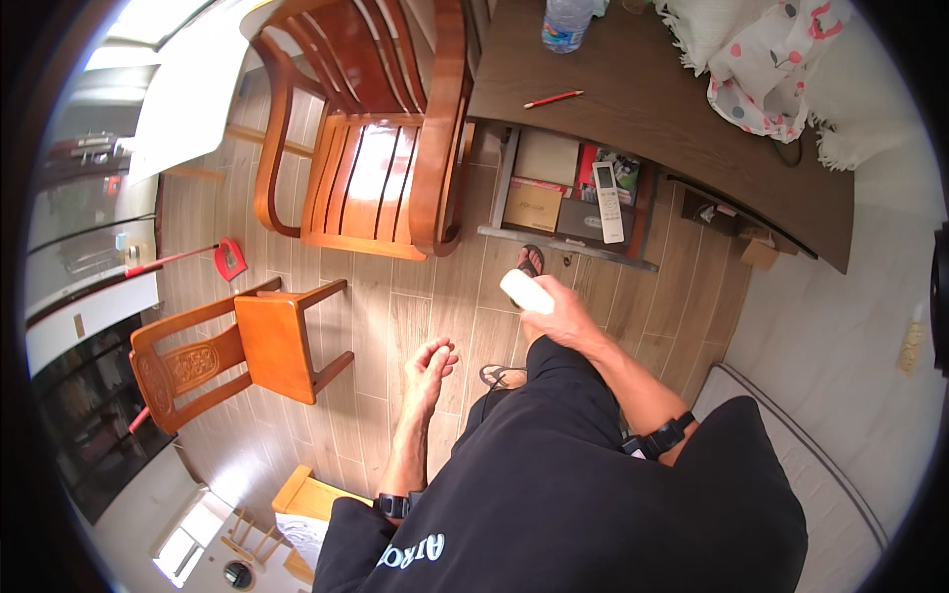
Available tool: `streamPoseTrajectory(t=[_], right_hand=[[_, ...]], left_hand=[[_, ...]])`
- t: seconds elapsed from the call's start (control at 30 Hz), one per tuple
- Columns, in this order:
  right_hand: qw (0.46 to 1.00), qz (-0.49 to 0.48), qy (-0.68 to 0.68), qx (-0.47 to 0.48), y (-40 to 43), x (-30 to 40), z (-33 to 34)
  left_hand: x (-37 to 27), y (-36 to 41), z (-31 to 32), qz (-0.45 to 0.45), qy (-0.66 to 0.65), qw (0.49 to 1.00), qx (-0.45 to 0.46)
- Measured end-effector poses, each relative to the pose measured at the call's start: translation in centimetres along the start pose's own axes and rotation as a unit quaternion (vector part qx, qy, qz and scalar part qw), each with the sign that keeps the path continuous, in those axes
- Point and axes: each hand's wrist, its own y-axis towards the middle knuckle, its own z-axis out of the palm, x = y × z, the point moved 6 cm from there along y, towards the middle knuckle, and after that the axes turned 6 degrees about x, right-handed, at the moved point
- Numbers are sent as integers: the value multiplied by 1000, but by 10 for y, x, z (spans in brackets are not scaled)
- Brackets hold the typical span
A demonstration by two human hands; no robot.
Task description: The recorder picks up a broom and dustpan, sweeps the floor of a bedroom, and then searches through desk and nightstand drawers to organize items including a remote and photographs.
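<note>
My right hand (565, 314) grips a white oblong object (527, 291), overexposed so that its details are lost. It is held above my sandaled foot, a little short of an open desk drawer (578, 248). Inside the drawer lies a white air-conditioner remote control (609, 201) with a small display, resting on a dark grey box (582, 217) and printed papers. A tan cardboard box (532, 207) sits at the drawer's left. My left hand (430, 374) hangs over the floor with loosely curled fingers and nothing in it.
On the dark wooden desk (637, 89) are a red pencil (554, 99), a plastic water bottle (566, 28) and a patterned cloth (764, 81). A wooden armchair (371, 185) and a smaller wooden chair (274, 348) stand left. A mattress (786, 459) lies right.
</note>
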Motion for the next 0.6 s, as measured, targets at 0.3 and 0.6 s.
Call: streamPoseTrajectory(t=[0.3, 0.6], right_hand=[[961, -185, -82, 191, -69, 87, 218], [878, -285, -198, 329, -175, 141, 433]], left_hand=[[140, -157, -112, 85, -152, 973, -151], [296, -337, -250, 152, -297, 884, -328]])
